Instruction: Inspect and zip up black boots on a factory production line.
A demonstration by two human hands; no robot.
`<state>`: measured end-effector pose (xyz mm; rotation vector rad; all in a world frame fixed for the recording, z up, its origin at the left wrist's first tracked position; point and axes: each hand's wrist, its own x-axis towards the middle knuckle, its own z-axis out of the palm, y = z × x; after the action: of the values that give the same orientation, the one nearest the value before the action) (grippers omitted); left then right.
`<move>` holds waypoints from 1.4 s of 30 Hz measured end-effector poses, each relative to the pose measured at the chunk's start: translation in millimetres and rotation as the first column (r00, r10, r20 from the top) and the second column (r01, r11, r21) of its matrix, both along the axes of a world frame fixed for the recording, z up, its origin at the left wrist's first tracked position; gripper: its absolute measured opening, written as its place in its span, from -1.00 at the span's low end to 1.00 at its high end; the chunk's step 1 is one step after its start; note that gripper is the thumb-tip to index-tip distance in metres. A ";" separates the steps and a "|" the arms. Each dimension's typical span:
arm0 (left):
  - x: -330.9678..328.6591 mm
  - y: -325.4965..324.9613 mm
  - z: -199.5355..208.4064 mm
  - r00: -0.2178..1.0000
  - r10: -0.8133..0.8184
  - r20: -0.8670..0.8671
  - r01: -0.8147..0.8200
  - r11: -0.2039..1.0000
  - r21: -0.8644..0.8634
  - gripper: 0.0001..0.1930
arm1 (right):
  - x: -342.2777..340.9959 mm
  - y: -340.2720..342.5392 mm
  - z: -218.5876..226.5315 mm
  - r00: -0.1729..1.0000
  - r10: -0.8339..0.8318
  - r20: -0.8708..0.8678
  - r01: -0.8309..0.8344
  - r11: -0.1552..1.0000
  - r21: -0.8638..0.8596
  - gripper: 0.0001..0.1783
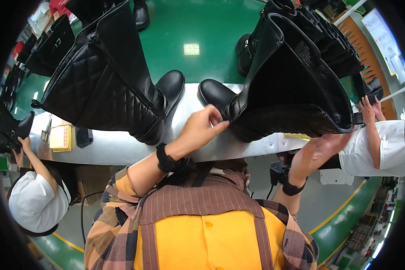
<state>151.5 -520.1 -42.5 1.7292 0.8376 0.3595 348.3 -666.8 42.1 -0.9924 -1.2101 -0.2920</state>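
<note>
A tall black boot (274,103) stands at right on the metal bench, its shaft gaping along an undone side zipper. At its buckled ankle strap, my left hand (200,129) has thumb and fingers drawn together; anything tiny between them is too small to make out. My right hand (317,150) is at the top edge of the same boot's shaft and grips it from the near side, the fingertips hidden by the leather. Left of it stands another tall black boot (117,85) with a quilted shaft, touched by neither hand.
Yellow cards (60,136) and a dark phone-like object (83,137) lie left on the metal bench (189,150). More black boots (333,49) crowd behind at right. Co-workers in white handle boots at left (38,202) and right (373,148). A green surface (180,45) extends beyond.
</note>
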 end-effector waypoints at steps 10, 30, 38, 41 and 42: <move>28.4 -1.7 -38.1 0.997 -0.051 0.051 0.064 0.958 -0.279 -0.74 | -19.0 0.3 -113.0 0.933 -0.037 -0.359 -0.240 0.679 -0.694 -0.33; -4.9 -12.2 182.7 0.685 -0.299 0.665 0.568 0.790 -0.230 -0.71 | -23.2 15.8 -124.5 0.953 0.019 -0.301 -0.228 0.700 -0.676 -0.35; -36.6 2.2 136.1 0.878 -0.249 0.409 0.301 0.952 -0.065 -0.75 | -1.9 17.3 -89.9 0.939 0.193 -0.285 -0.344 0.568 -0.747 -0.37; -97.8 8.0 90.5 0.930 -0.361 0.071 0.353 0.930 0.107 -0.62 | 11.8 20.1 -83.8 0.879 0.204 -0.430 -0.476 0.428 -0.769 -0.35; -120.9 9.6 80.8 0.927 -0.358 -0.110 0.372 0.917 0.146 -0.60 | 13.2 23.0 -88.3 0.851 0.221 -0.477 -0.525 0.392 -0.755 -0.34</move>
<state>30.6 -510.5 38.3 2.0204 0.5339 0.1071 361.5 -643.7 -46.2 -1.5075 -1.2467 0.9639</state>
